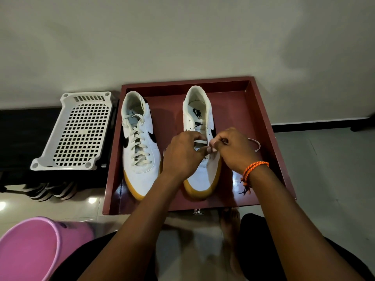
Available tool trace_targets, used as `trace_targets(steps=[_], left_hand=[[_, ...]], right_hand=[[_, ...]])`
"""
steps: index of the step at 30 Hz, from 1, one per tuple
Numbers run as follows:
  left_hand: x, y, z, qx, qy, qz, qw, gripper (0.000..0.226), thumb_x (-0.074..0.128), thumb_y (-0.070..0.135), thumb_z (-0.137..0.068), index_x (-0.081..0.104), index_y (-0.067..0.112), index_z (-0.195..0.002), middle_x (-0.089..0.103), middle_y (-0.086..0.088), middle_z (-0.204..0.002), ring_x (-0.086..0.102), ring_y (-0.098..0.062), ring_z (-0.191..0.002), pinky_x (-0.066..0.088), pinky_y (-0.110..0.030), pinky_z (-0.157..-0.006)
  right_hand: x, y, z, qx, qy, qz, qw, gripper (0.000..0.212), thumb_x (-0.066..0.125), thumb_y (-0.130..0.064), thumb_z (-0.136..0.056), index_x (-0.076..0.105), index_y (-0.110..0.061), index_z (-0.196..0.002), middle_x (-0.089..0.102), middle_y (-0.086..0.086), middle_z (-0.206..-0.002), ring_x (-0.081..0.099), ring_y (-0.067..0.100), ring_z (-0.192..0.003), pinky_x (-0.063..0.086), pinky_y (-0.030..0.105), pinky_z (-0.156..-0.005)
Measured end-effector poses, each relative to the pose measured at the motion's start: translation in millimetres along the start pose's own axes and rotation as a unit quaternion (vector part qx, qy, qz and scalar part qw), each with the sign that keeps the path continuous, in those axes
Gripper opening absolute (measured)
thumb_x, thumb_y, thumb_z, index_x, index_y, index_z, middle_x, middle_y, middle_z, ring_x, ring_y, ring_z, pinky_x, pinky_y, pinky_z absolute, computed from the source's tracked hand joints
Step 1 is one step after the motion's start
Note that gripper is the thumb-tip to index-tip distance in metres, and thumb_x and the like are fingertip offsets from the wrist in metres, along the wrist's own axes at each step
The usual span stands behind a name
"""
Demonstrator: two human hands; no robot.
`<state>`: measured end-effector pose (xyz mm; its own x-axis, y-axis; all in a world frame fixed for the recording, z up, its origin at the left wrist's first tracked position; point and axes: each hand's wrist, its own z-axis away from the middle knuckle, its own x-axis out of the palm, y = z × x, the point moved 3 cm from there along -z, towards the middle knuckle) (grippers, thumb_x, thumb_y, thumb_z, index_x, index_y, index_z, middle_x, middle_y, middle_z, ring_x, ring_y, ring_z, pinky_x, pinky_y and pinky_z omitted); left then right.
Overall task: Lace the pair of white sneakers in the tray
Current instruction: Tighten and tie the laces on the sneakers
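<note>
Hands meet over the right sneaker [199, 138], which sits mid-tray with its toe toward the near edge of the maroon tray [261, 110]. Left hand [182, 153] arches palm-down across the forefoot, fingers curled, pinching the white lace [199, 141] where it crosses the lower eyelets. Right hand [233, 149] comes in from the right, knuckles up, thumb and forefinger pinching the lace end; an orange bracelet [254, 169] rings that wrist. A loose lace loop [256, 143] trails toward the tray's right wall. Left sneaker [139, 142], fully laced, lies along the tray's left wall. White perforated basket [77, 130] sits upside down beside the tray; pink bucket [30, 248] near left.
</note>
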<state>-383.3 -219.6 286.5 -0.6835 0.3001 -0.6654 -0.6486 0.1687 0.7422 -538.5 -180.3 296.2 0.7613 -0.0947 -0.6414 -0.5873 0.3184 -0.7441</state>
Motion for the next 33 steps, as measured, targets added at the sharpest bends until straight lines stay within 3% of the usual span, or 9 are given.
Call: trace_targets(steps=[4,8,18,19,20,22,23,26,33], left_hand=[[1,-4,-1,-0.002,-0.004,0.015,1.0,0.011,0.084,0.039,-0.085,0.079,0.031,-0.092,0.077,0.014,-0.092,0.073,-0.01,-0.089,0.062,-0.043,-0.08],[1,-4,-2,-0.004,-0.009,0.009,1.0,0.011,0.084,0.035,-0.086,0.078,0.029,-0.093,0.077,0.011,-0.091,0.074,-0.015,-0.087,0.062,-0.044,-0.078],[-1,1,1,-0.002,-0.001,0.009,1.0,0.015,0.088,0.036,-0.086,0.079,0.025,-0.091,0.076,0.01,-0.092,0.072,-0.014,-0.087,0.06,-0.042,-0.078],[-2,2,2,0.001,0.0,0.004,1.0,0.015,0.087,0.037,-0.086,0.079,0.025,-0.092,0.075,0.012,-0.093,0.071,-0.014,-0.088,0.06,-0.04,-0.078],[-2,2,2,0.005,0.001,0.0,1.0,0.016,0.087,0.037,-0.087,0.079,0.026,-0.093,0.075,0.012,-0.094,0.071,-0.013,-0.088,0.059,-0.039,-0.079],[-2,2,2,0.01,0.003,-0.004,1.0,0.016,0.086,0.038,-0.087,0.08,0.025,-0.095,0.076,0.011,-0.097,0.07,-0.012,-0.089,0.058,-0.036,-0.079],[-3,2,2,0.011,0.005,-0.004,1.0,0.016,0.086,0.037,-0.088,0.08,0.024,-0.096,0.076,0.01,-0.098,0.07,-0.011,-0.089,0.058,-0.035,-0.079],[-3,0,1,0.014,0.009,-0.008,1.0,0.016,0.086,0.032,-0.088,0.082,0.025,-0.101,0.077,0.009,-0.102,0.071,-0.011,-0.091,0.058,-0.034,-0.078],[-4,5,3,0.039,0.005,-0.013,0.999,0.016,0.085,0.03,-0.088,0.082,0.025,-0.103,0.069,0.012,-0.097,0.062,-0.003,-0.081,0.05,-0.029,-0.069]], right_hand=[[-12,-19,8,-0.03,-0.015,-0.222,0.974,0.031,0.062,-0.001,-0.1,0.067,-0.01,-0.07,0.066,0.009,-0.098,0.061,0.001,-0.073,0.048,0.017,-0.068],[-20,-36,15,-0.035,-0.066,-0.395,0.916,0.025,0.053,-0.004,-0.105,0.061,-0.002,-0.081,0.073,0.01,-0.106,0.057,0.019,-0.078,0.032,0.022,-0.057],[-53,-58,26,-0.078,-0.183,-0.734,0.65,0.021,0.049,-0.018,-0.097,0.049,-0.017,-0.076,0.046,-0.003,-0.076,0.03,0.006,-0.056,0.029,0.02,-0.054],[-55,-54,22,-0.056,-0.151,-0.711,0.684,0.02,0.051,-0.018,-0.095,0.047,-0.019,-0.076,0.044,-0.004,-0.072,0.027,0.006,-0.051,0.027,0.02,-0.049],[-53,-43,18,-0.024,-0.094,-0.636,0.766,0.02,0.054,-0.017,-0.095,0.047,-0.019,-0.076,0.046,-0.004,-0.069,0.028,0.006,-0.047,0.026,0.02,-0.045],[-44,-20,9,0.015,0.038,-0.311,0.949,0.018,0.064,-0.015,-0.096,0.055,-0.016,-0.081,0.056,-0.003,-0.068,0.044,0.006,-0.046,0.036,0.025,-0.045],[-34,-11,7,0.022,0.057,-0.148,0.987,0.015,0.067,-0.02,-0.097,0.058,-0.016,-0.085,0.061,-0.002,-0.073,0.055,0.007,-0.053,0.043,0.028,-0.051],[3,-2,10,0.019,-0.042,0.063,0.997,0.023,0.06,-0.035,-0.102,0.061,-0.021,-0.084,0.065,-0.001,-0.08,0.064,0.025,-0.078,0.051,0.039,-0.07],[-14,-18,9,-0.074,-0.006,-0.119,0.99,0.028,0.061,-0.014,-0.103,0.065,-0.012,-0.075,0.06,-0.01,-0.063,0.051,0.004,-0.061,0.048,0.031,-0.062]])
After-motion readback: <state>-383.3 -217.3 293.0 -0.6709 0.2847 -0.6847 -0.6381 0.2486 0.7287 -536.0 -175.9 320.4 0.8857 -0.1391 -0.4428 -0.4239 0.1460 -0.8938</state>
